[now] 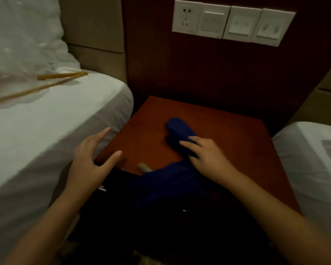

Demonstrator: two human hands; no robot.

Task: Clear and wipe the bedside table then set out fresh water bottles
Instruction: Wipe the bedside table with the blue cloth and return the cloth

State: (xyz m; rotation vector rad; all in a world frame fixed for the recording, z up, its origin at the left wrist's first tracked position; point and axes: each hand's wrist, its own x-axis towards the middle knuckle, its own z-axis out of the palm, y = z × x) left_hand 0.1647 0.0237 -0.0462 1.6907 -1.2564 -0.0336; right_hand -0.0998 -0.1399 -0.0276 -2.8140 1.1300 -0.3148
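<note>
While the blue cloth lies bunched in the middle of the bedside table, our right hand rests on its near end, fingers laid fairly straight over it; we can't really tell if they're curled into the fabric. More blue fabric hangs off the table's front edge below that hand, and whether it's the same cloth is hard to say in this light. Just left of it a small pale object pokes up at the edge, too blurry to name.

Our left hand hovers at the table's left front corner, fingers spread and relaxed, holding nothing.

Around us: a bed with white sheets pushed right up against the table's left side, with a clear plastic bag trimmed in yellow strips lying on it. Another white bed sits on the right. Behind the table, a dark wood panel carries a row of white wall switches and a socket.
</note>
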